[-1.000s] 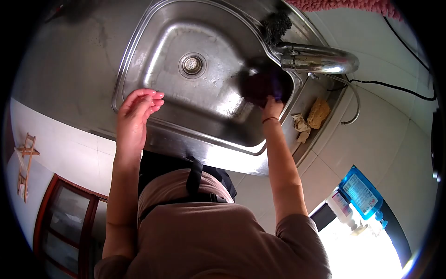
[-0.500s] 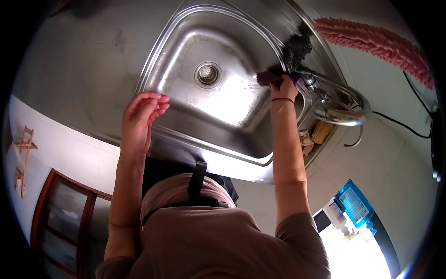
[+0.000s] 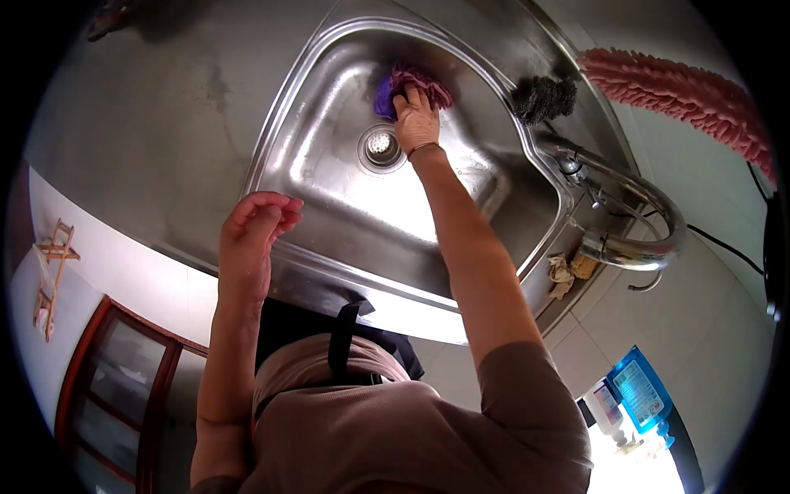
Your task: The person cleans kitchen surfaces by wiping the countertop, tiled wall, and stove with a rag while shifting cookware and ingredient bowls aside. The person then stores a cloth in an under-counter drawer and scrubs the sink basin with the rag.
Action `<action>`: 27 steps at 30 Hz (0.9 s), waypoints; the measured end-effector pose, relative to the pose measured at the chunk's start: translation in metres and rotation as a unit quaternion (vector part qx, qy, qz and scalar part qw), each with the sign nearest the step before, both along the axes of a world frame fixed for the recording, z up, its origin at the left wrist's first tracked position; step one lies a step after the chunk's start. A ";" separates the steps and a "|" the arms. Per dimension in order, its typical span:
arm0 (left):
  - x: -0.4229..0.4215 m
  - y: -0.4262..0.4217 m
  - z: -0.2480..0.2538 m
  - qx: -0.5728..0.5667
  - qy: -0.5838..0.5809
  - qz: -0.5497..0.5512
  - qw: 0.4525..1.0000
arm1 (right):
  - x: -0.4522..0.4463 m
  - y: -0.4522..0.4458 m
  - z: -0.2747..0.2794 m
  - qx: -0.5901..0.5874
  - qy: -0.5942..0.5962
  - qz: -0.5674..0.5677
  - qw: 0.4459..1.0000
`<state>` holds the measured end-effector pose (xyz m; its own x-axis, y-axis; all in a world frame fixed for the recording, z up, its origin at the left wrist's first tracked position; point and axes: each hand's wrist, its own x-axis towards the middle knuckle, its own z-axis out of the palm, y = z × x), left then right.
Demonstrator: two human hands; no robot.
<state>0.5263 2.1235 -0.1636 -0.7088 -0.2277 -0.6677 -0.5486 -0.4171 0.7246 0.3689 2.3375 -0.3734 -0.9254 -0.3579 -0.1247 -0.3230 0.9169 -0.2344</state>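
Note:
In the head view, my right hand [image 3: 418, 123] is closed over a purple and dark-red cloth [image 3: 421, 78]. It presses the bunched cloth against the far part of the steel sink basin [image 3: 329, 202], just beyond the round drain [image 3: 379, 146]. Part of the cloth is hidden under the fingers. My left hand [image 3: 257, 224] hovers by the sink's near left rim, its fingers loosely bent and slightly apart, with nothing in them.
A dark scouring pad [image 3: 545, 100] lies on the ledge behind the curved faucet [image 3: 638, 185]. A yellowish sponge [image 3: 583, 265] and a crumpled pale cloth [image 3: 561, 276] sit at the right corner. A pink fluffy duster [image 3: 675, 95] and a blue bottle [image 3: 639, 391] are further right.
My right hand has moved the cloth left, from the rim beside the faucet down into the basin near the drain. My left hand has barely moved. The dark scouring pad shows more fully.

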 end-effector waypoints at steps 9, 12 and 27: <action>0.002 0.047 -0.002 0.043 0.009 -0.035 0.998 | 0.023 0.150 0.028 0.182 -0.207 0.012 0.961; 0.004 0.059 -0.002 0.055 0.012 -0.039 0.998 | 0.032 0.190 0.052 0.043 -0.196 -0.029 0.979; 0.027 0.076 -0.009 0.077 0.021 -0.019 0.997 | 0.083 0.255 0.014 0.344 -0.123 0.199 0.909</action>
<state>0.5532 2.1995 -0.1723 -0.7434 -0.0973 -0.6618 -0.5359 -0.5054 0.6763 0.4522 2.5926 -0.3599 -0.6532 -0.4172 -0.6319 -0.6770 0.6955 0.2406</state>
